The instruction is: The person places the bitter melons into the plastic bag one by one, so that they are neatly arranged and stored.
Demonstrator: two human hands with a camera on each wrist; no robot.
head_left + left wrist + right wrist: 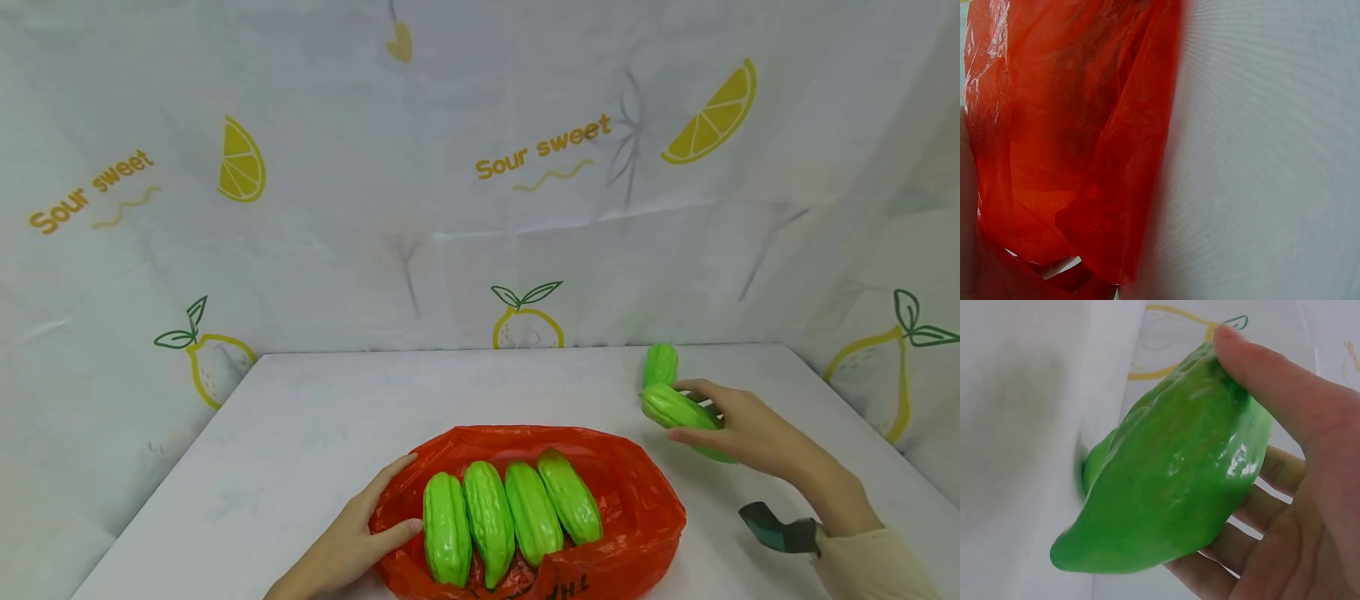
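Note:
A red plastic bag lies with its mouth spread wide, and several bright green ridged bitter gourds sit side by side in it. My left hand holds the bag's left rim, the thumb over the inner side near the leftmost gourd. In the left wrist view the crinkled red bag fills the left half. At the right, my right hand grips another bitter gourd between thumb and fingers. The right wrist view shows this gourd tilted, its pointed end toward the lower left.
One more bitter gourd lies near the table's back edge, just beyond the held one. The white table meets a pale cloth backdrop printed with lemons and lettering. A dark strap sticks out by the right wrist.

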